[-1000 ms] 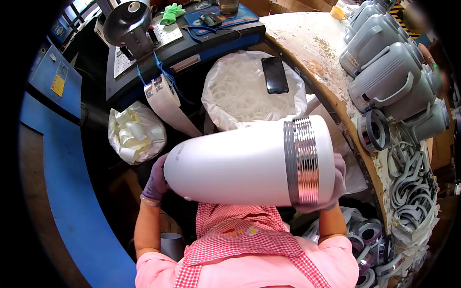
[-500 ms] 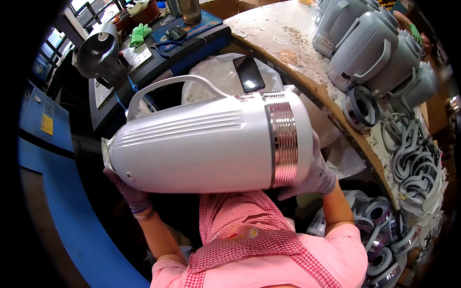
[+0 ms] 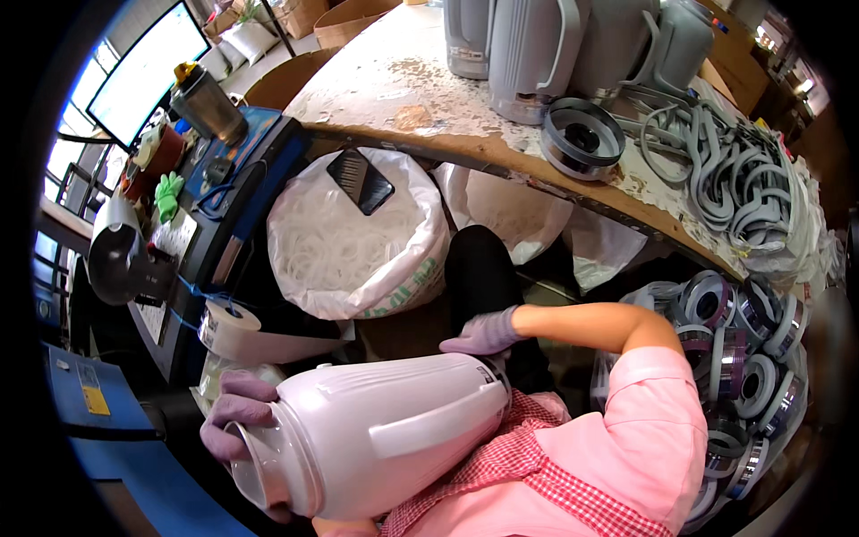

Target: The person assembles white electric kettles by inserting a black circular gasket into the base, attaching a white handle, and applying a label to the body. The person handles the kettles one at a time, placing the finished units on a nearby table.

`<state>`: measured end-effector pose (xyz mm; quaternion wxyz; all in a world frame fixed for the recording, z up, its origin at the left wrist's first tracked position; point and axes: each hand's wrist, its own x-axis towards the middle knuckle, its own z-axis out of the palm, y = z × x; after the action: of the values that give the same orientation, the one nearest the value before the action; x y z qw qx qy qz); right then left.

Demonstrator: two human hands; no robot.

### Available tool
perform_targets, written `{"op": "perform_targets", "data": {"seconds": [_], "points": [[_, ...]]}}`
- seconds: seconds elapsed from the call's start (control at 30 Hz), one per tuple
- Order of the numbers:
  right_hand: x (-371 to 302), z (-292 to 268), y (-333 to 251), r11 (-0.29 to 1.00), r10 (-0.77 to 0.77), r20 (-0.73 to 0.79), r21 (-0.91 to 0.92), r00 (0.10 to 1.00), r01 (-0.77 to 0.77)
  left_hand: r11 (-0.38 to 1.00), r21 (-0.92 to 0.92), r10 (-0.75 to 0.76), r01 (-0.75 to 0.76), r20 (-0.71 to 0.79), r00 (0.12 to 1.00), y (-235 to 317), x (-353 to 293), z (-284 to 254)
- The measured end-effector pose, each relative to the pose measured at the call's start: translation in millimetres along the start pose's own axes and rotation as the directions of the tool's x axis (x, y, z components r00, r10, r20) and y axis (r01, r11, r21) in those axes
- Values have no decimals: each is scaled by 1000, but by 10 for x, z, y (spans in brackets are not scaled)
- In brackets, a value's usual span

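**Head view: pale jug point(image 3: 358, 407) tipped on its side in front of the red-checked apron point(image 3: 501, 479)**

The jug's open neck point(image 3: 264, 470) points to the lower left, its base toward the right, and its handle point(image 3: 438, 425) faces up. The gloved left hand point(image 3: 237, 413) grips the neck, fingers curled around the rim. The gloved right hand point(image 3: 483, 335) lies at the base end, fingers stretched along the edge; whether they press or merely rest there, I cannot tell.

Beyond the jug, a paper roll point(image 3: 227, 329) hangs with its strip trailing right. Behind it, a white bag point(image 3: 407, 294) holds clear rings point(image 3: 331, 246), with a dark phone point(image 3: 362, 182) on top. Grey jugs point(image 3: 537, 49) stand on the worn worktable point(image 3: 367, 94), near a dark ring-shaped part point(image 3: 582, 141) and a heap of grey handles point(image 3: 738, 174). Shiny collars point(image 3: 729, 362) fill a bag at the lower right.
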<state>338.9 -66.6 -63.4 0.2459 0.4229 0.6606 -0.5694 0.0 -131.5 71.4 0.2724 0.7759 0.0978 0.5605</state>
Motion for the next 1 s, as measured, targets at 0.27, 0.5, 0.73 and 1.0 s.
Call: {"op": "perform_targets", "data": {"seconds": [0.27,0.5,0.73,1.0], "points": [[-1984,-1080,2345,547,-90,-931,251,-354,-799,797,380,-268,470,-475,838,65,-297,258],[-2541,-1251,2480,657,-205,-973,-55,-107,-752,663,549,-439,509,-266,858,-91,-417,410],[-1782,-1015,980,683,-681,-629,-730,-375,-16,663,672,-434,329,-12,901,-310,-117,1141],[-903,-165,-729,-40,-947,-118,-878,-297,478,645,595,-495,480,-153,855,-128,-144,1068]]}}
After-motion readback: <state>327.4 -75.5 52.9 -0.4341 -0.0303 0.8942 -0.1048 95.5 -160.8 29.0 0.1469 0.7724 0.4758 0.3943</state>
